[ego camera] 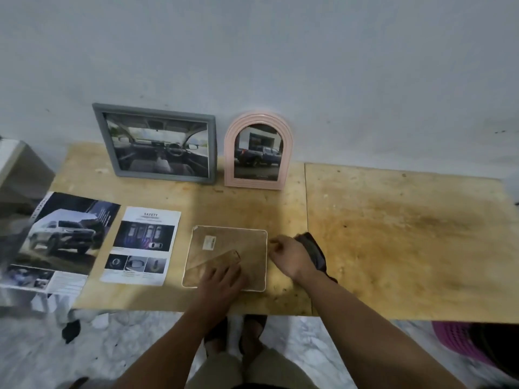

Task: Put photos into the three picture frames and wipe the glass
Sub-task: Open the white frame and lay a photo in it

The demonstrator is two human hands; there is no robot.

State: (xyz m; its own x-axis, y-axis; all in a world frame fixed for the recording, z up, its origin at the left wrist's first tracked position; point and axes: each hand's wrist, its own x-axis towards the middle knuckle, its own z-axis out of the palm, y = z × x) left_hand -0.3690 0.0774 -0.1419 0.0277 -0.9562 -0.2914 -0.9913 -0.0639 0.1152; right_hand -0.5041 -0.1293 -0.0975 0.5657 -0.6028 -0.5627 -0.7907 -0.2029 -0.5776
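A third frame [224, 242] lies face down on the wooden table, its brown back with a white rim and a fold-out stand showing. My left hand [222, 279] rests on its near edge, fingers laid over the stand. My right hand [289, 255] hovers at the frame's right edge with curled fingers, and a dark cloth [313, 248] lies right behind it. A grey frame [157, 143] with a car-interior photo and a pink arched frame [258, 150] with a pickup photo lean against the wall.
A "Safety" leaflet [143, 245] and a larger car brochure [59, 240] lie left of the frame. A white box [19, 167] sits at far left. The table [407, 242] stretches to the right. A pink basket [455, 338] stands on the floor.
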